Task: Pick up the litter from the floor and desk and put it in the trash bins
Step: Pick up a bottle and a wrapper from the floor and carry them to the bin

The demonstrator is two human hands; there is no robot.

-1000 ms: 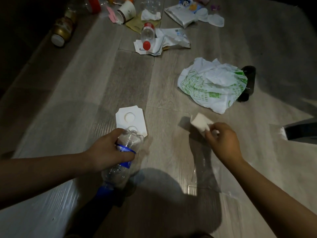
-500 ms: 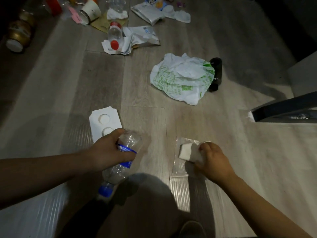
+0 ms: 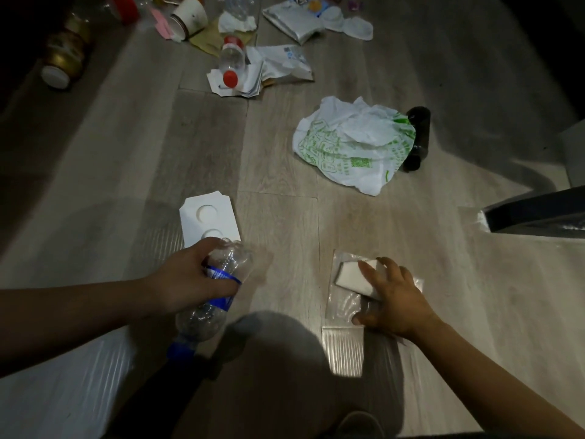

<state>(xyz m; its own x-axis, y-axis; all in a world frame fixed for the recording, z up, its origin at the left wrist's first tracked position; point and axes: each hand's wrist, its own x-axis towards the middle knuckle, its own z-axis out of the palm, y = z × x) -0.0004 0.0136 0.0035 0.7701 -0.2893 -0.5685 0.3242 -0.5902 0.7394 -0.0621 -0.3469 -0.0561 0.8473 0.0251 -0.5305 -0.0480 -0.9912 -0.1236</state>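
Note:
My left hand (image 3: 186,280) grips a crushed clear plastic bottle (image 3: 215,299) with a blue label and blue cap, held cap-down above the floor. My right hand (image 3: 392,299) holds a small white folded paper (image 3: 349,274) under its fingers and reaches down onto a clear plastic wrapper (image 3: 343,304) lying flat on the floor; the thumb touches the wrapper's near edge. A white card with two round cutouts (image 3: 209,221) lies on the floor just beyond my left hand.
A crumpled white bag with green print (image 3: 351,144) lies ahead, a dark bottle (image 3: 418,137) beside it. Further back lie a red-capped bottle (image 3: 231,61), papers, a paper cup (image 3: 190,19) and a golden jar (image 3: 65,57). A dark furniture edge (image 3: 535,212) juts in at right.
My right hand, carrying the white paper, has come down from above the floor onto the clear wrapper. My left hand keeps its grip on the bottle in about the same spot.

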